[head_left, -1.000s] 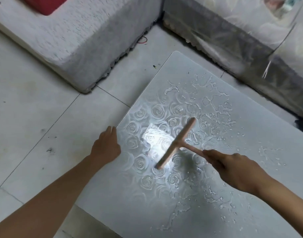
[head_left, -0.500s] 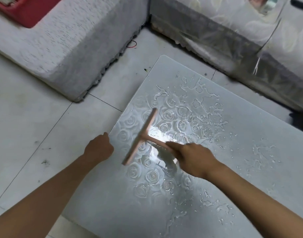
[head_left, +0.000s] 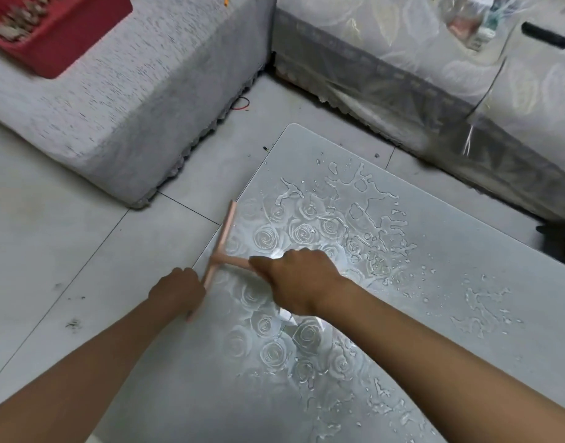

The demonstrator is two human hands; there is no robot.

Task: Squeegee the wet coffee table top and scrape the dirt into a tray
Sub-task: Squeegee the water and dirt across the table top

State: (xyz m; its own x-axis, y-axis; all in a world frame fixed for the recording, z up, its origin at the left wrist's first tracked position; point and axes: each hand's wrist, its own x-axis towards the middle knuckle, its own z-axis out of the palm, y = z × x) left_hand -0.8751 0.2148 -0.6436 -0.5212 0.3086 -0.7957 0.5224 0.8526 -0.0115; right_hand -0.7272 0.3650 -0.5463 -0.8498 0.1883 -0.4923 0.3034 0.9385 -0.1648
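At the table's left edge, the right hand (head_left: 295,278) curls its fingers tightly round the handle of the pink squeegee (head_left: 225,230), whose blade lies along the rim of the coffee table top (head_left: 466,266). The left hand (head_left: 178,292) sits by the blade's near end, its fingers hidden, so any hold cannot be told. Puddles (head_left: 364,193) cover the far side, so most wiping appears left. A red tray (head_left: 66,36) rests well apart.

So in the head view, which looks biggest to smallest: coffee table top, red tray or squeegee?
1. The coffee table top, by far.
2. The red tray, though the frame cuts it off and it lies farther away.
3. The squeegee, long but thin.
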